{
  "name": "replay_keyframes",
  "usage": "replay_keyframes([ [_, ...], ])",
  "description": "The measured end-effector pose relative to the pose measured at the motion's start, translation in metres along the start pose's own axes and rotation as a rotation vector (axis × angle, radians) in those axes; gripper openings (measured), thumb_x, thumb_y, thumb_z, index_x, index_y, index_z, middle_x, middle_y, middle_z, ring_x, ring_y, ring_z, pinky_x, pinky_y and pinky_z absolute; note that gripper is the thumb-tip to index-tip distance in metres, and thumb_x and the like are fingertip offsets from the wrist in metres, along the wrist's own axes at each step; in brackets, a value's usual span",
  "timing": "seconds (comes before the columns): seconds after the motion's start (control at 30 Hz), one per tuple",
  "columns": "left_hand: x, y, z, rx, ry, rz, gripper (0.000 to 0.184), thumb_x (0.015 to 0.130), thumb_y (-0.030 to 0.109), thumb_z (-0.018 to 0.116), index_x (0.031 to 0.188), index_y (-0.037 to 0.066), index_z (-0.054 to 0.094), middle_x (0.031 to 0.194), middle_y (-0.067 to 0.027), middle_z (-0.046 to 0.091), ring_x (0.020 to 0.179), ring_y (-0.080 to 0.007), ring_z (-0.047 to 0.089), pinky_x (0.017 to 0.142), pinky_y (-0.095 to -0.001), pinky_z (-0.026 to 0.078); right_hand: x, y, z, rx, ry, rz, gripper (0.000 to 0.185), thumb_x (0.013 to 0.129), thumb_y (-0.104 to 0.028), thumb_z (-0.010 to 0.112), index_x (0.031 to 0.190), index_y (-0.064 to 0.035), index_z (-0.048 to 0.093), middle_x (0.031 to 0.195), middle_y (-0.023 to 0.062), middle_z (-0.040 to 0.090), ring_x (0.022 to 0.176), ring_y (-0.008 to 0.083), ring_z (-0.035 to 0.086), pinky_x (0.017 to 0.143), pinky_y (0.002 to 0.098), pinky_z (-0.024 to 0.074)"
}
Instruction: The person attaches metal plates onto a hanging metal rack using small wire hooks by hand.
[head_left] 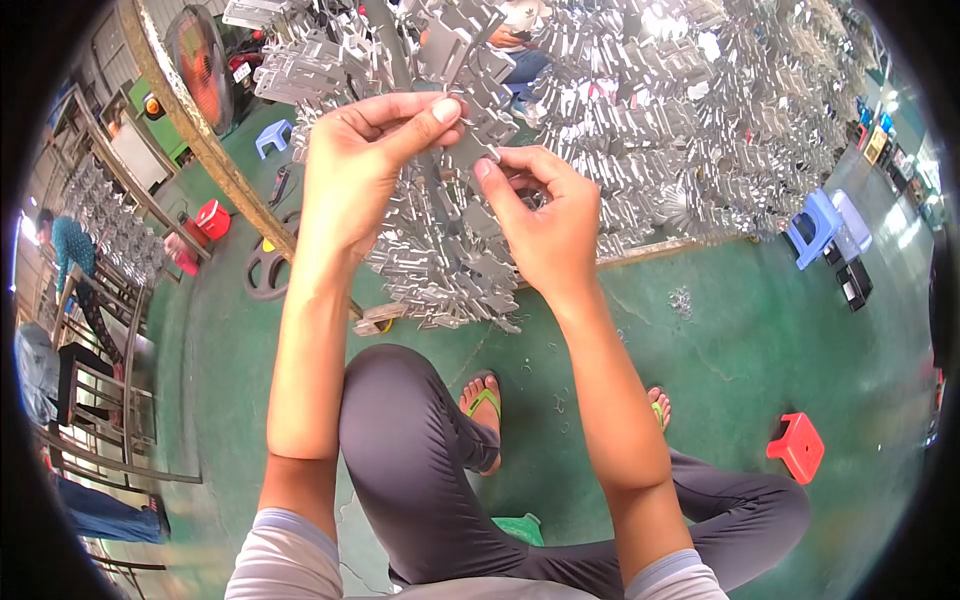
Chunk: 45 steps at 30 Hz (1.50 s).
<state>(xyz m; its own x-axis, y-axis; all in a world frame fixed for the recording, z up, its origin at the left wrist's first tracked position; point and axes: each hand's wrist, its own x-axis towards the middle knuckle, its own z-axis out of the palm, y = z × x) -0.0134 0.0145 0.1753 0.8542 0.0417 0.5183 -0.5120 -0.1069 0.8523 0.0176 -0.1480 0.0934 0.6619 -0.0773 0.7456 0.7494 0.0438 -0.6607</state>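
Note:
My left hand is raised, its thumb and forefinger pinched at the upper edge of a small flat grey metal plate. Opposite it, my right hand grips the plate's right side between thumb and fingers. Part of the plate is hidden by my fingertips. Just behind both hands is a hanging rack column crowded with similar bent metal plates. How the held plate meets the rack's hooks cannot be made out.
More loaded racks fill the back. A rusty frame bar slants down at left, near a fan. A red stool and blue stool stand at right. A person is at far left.

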Motion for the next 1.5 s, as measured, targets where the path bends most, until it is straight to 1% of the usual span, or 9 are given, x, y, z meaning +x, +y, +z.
replay_keyframes([
  [0.17, -0.003, -0.008, 0.003, -0.249, 0.01, -0.064, 0.021, 0.095, 0.011, 0.075, 0.109, -0.004, 0.076, 0.108, -0.0135, 0.077, 0.091, -0.0125, 0.071, 0.088, -0.0261, 0.057, 0.001, -0.007, -0.005, -0.103, 0.028, -0.112, 0.008, 0.084, -0.002, 0.077, 0.09, 0.0021, 0.073, 0.084, 0.0104, 0.072, 0.069, 0.0172, 0.068, 0.065, 0.0305, 0.0527],
  [0.37, -0.003, 0.0, 0.002, -0.051, 0.039, -0.011, 0.02, 0.091, 0.012, 0.079, 0.104, -0.003, 0.077, 0.094, -0.0061, 0.077, 0.078, -0.007, 0.062, 0.073, -0.022, 0.048, 0.018, -0.012, -0.016, -0.234, 0.011, -0.38, 0.009, 0.082, 0.001, 0.076, 0.089, 0.0021, 0.071, 0.082, 0.0115, 0.069, 0.072, 0.0208, 0.067, 0.067, 0.0338, 0.0534],
  [0.43, -0.002, 0.003, 0.0, 0.015, 0.031, -0.013, 0.019, 0.09, 0.012, 0.08, 0.103, -0.002, 0.078, 0.091, -0.0043, 0.076, 0.077, -0.0064, 0.061, 0.071, -0.0216, 0.046, 0.024, -0.012, -0.022, -0.228, -0.045, -0.377, 0.01, 0.082, 0.002, 0.075, 0.092, 0.0026, 0.071, 0.085, 0.0132, 0.07, 0.076, 0.0233, 0.069, 0.069, 0.0345, 0.0543],
  [0.5, -0.001, 0.008, 0.003, 0.064, 0.065, 0.024, 0.022, 0.086, 0.015, 0.084, 0.097, -0.003, 0.078, 0.079, -0.002, 0.072, 0.07, -0.006, 0.059, 0.066, -0.0214, 0.045, 0.03, -0.013, -0.026, -0.215, -0.08, -0.356, 0.01, 0.083, 0.001, 0.074, 0.093, 0.0028, 0.071, 0.086, 0.0137, 0.07, 0.077, 0.024, 0.069, 0.069, 0.0342, 0.0546],
  [0.67, -0.001, 0.007, 0.003, 0.115, 0.086, 0.063, 0.023, 0.086, 0.019, 0.084, 0.095, -0.002, 0.079, 0.078, -0.0013, 0.072, 0.068, -0.0041, 0.056, 0.063, -0.0201, 0.042, 0.039, -0.017, -0.038, -0.207, -0.136, -0.239, 0.011, 0.085, -0.001, 0.076, 0.094, 0.0036, 0.073, 0.087, 0.0092, 0.072, 0.077, 0.0148, 0.069, 0.064, 0.028, 0.0526],
  [0.77, -0.001, 0.009, 0.0, 0.207, 0.083, 0.026, 0.023, 0.087, 0.017, 0.083, 0.102, -0.001, 0.079, 0.086, -0.0012, 0.076, 0.073, -0.0045, 0.058, 0.069, -0.0212, 0.044, 0.039, -0.017, -0.041, -0.215, -0.132, -0.28, 0.011, 0.084, -0.001, 0.076, 0.093, 0.003, 0.073, 0.085, 0.0097, 0.072, 0.076, 0.0159, 0.069, 0.062, 0.0286, 0.0525],
  [1.07, 0.0, 0.01, 0.009, 0.326, 0.121, 0.072, 0.027, 0.089, 0.021, 0.083, 0.099, -0.004, 0.078, 0.083, -0.0002, 0.073, 0.074, -0.0033, 0.056, 0.067, -0.0201, 0.042, 0.04, -0.027, -0.039, -0.359, -0.139, -0.433, 0.012, 0.081, -0.002, 0.077, 0.091, 0.0017, 0.071, 0.082, 0.0124, 0.069, 0.072, 0.0237, 0.069, 0.064, 0.0343, 0.0542],
  [1.27, 0.001, 0.012, 0.009, 0.347, 0.115, 0.08, 0.027, 0.089, 0.021, 0.083, 0.099, -0.004, 0.078, 0.083, -0.0004, 0.072, 0.073, -0.0037, 0.055, 0.067, -0.0201, 0.042, 0.045, -0.03, -0.043, -0.479, -0.161, -0.539, 0.012, 0.082, -0.005, 0.075, 0.091, 0.0009, 0.071, 0.085, 0.0128, 0.068, 0.079, 0.0314, 0.066, 0.071, 0.0408, 0.0532],
  [1.5, 0.002, 0.009, 0.012, 0.339, 0.115, 0.096, 0.028, 0.089, 0.022, 0.083, 0.099, -0.004, 0.078, 0.082, -0.0003, 0.072, 0.071, -0.004, 0.057, 0.065, -0.0201, 0.044, 0.044, -0.04, -0.046, -0.554, -0.274, -0.546, 0.013, 0.082, -0.008, 0.076, 0.092, 0.0, 0.072, 0.086, 0.0138, 0.067, 0.084, 0.0331, 0.065, 0.073, 0.0411, 0.0529],
])
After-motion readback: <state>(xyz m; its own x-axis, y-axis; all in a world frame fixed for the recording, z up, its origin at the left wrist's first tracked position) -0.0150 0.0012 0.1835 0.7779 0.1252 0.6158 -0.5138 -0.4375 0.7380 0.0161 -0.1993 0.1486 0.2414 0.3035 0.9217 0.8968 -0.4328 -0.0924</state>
